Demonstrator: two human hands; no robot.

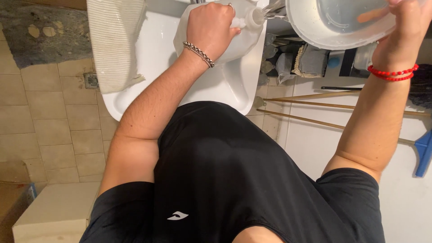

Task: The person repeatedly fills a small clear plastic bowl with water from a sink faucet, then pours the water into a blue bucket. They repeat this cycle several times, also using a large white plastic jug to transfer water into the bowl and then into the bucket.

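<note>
The left hand is clamped round the neck of a white plastic jug, fingers wrapped just below its open spout. The jug lies tilted over the white sink, spout pointing toward the bowl, apparently so that anything missing the mouth falls into the basin rather than on the floor. The right hand grips the far rim of a white bowl, fingers closed over the edge, and holds it raised beside the sink with its lip close to the spout. The bowl holds clear liquid; an orange item sits in it, kind not determinable. Whether liquid is passing between the two vessels cannot be told. A ribbed pale cloth is draped over the sink's left rim, hanging toward the tiled floor. A floor drain lies beside it. Wooden handles lean below the bowl, with a blue tool at the right edge. Folded rags are stored right of the sink.
</note>
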